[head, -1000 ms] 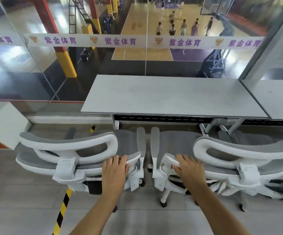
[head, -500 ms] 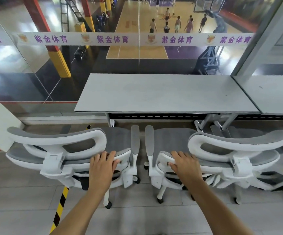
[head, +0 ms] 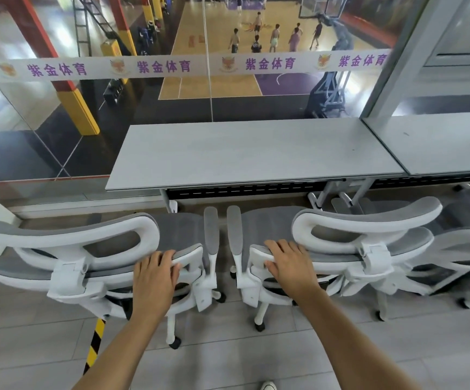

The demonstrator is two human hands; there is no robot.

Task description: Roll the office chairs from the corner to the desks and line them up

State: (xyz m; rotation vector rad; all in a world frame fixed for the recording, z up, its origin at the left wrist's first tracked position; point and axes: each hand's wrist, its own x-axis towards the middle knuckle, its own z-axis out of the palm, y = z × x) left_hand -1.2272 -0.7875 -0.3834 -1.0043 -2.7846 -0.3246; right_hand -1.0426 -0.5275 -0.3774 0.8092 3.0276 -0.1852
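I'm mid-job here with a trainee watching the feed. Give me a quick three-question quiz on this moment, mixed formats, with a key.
1. True or false: the left hand and the right hand both rest on the same chair.
2. Multiple choice: the inner armrests of the left chair and the right chair are A) pushed under the desk, B) side by side with a narrow gap between them, C) stacked one on the other.
3. Fill in: a strip of yellow and black ____ runs along the floor below the left chair.

Key: 1 false, one hand on each chair's backrest; 2 B; 3 tape.
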